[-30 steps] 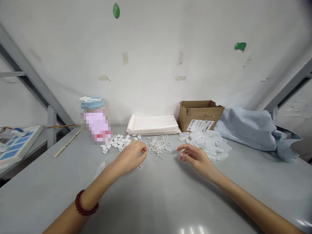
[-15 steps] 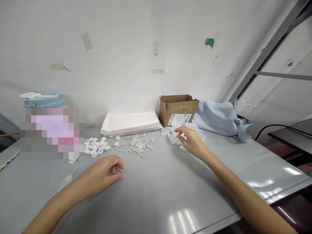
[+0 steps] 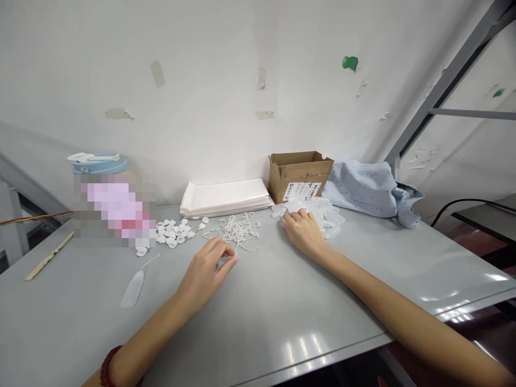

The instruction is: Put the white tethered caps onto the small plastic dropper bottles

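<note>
My left hand is closed in a pinch, thumb and forefinger together, just in front of a tangle of thin white cords. Whatever lies between those fingertips is too small or hidden to make out. Over the near left side of a heap of clear plastic tubes rests my right hand, its fingers curled down and their tips hidden. Left of my left hand, a frosted tube with a thin cord at its top lies alone. Small white caps are piled beside the cords.
Against the wall are a stack of white sheets or envelopes, an open cardboard box and a pale blue cloth. A blue-lidded container and a blurred pink patch stand at left, near a flat stick by the table edge.
My left hand has moved right and slightly up towards the cords; the ring-like white piece seen in it before no longer shows. My right hand has lowered and curled over the tubes. The view has shifted.
</note>
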A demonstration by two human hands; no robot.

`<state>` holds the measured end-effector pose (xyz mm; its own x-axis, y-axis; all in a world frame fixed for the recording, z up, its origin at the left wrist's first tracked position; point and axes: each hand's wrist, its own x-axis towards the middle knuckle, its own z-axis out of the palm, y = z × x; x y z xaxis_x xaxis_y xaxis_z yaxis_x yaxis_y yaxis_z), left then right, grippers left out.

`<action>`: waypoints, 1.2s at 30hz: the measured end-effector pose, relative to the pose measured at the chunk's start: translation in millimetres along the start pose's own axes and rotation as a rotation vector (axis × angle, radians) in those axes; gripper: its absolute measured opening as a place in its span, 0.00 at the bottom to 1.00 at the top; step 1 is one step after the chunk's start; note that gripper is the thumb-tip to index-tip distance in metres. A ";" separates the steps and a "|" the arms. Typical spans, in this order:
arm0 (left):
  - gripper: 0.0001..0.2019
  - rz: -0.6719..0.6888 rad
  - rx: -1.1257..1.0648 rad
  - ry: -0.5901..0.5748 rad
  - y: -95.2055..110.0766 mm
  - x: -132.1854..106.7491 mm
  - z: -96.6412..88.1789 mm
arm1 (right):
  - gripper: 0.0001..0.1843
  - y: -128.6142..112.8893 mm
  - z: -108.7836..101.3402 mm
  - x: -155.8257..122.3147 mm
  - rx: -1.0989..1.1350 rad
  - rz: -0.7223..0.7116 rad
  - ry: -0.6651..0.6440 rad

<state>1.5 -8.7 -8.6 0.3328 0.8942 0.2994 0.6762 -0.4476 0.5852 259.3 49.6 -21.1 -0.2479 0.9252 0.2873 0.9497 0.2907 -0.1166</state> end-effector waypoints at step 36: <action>0.05 0.063 -0.413 0.157 14.5 -9.6 11.8 | 0.13 -63.5 -13.2 -52.2 0.864 -0.312 -0.088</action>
<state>15.9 -23.7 -11.9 0.2399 0.8673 0.4362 0.3276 -0.4952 0.8046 214.5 -20.4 -16.2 -0.5159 0.7790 0.3564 0.3727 0.5787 -0.7253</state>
